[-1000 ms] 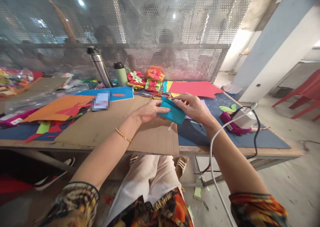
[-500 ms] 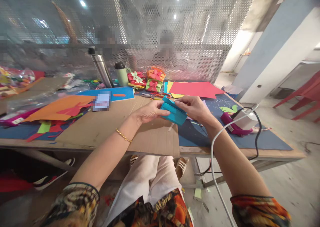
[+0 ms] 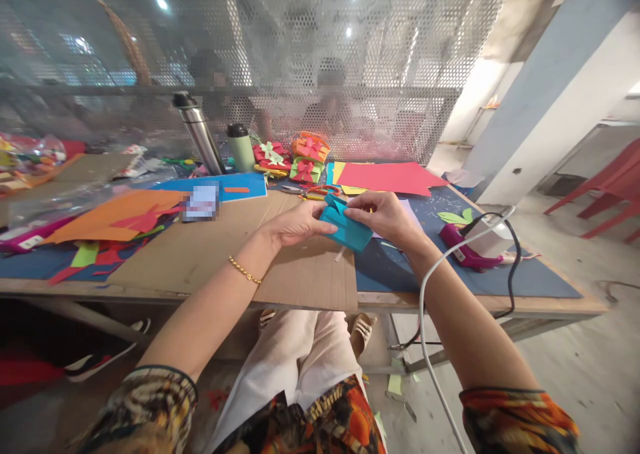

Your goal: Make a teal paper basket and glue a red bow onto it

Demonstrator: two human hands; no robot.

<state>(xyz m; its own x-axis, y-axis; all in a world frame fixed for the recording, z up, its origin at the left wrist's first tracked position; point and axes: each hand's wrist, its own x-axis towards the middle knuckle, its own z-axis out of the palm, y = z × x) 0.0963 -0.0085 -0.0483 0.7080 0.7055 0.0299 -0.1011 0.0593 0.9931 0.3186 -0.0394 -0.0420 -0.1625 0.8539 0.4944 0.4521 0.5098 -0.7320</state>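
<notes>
A small folded piece of blue paper (image 3: 351, 233), box-like with a raised flap, is held above the right edge of the cardboard sheet (image 3: 300, 277). My left hand (image 3: 299, 224) is closed on its left end, with the thumb lying across the near face. From the right, my right hand (image 3: 383, 215) pinches the upper flap between thumb and fingers. A narrow pale strip (image 3: 341, 254) lies under the paper. Behind my hands are scissors with orange handles (image 3: 327, 191).
Small paper gift boxes (image 3: 307, 169), a steel flask (image 3: 200, 134) and a green bottle (image 3: 241, 149) stand at the back. Red paper sheets (image 3: 385, 177) lie behind my right hand. On the right is a magenta device (image 3: 470, 251); a white cable (image 3: 425, 321) crosses my right forearm.
The fingers of my right hand have shifted slightly left along the top of the blue paper, and its flap now stands more folded up. My left hand keeps its hold.
</notes>
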